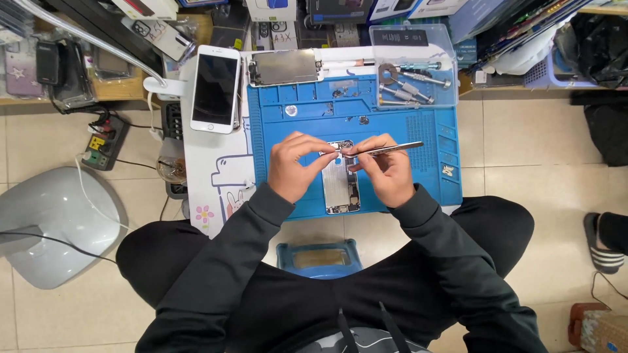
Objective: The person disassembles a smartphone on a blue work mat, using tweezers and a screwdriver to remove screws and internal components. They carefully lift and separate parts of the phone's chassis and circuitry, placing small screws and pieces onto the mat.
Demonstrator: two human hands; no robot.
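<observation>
1. An opened silver phone body, rectangular with its inner parts exposed, lies lengthwise on a blue silicone repair mat near the front edge of the small tabletop.
2. The left hand rests over the left side of the phone body, its fingers curled narrow, with thumb and forefinger pinched together just above the phone's upper end. Whether a small part sits in that pinch cannot be told.
3. The right hand rests over the phone's right side and is closed around slim metal tweezers, which lie nearly level; their tips point left and meet the left fingertips above the top of the phone body.
4. The phone body lies between the two hands and partly beneath them; only its middle and lower end show.
5. At the back left of the tabletop, a white smartphone with a dark screen lies face up, well apart from both hands.
6. Beside it, at the back edge of the mat, lies a detached screen panel with a metal back plate.
7. At the back right corner, a clear plastic box holds several metal screwdrivers.
8. A blue-framed tray sits on the floor below the tabletop's front edge, in front of the person's knees.
</observation>
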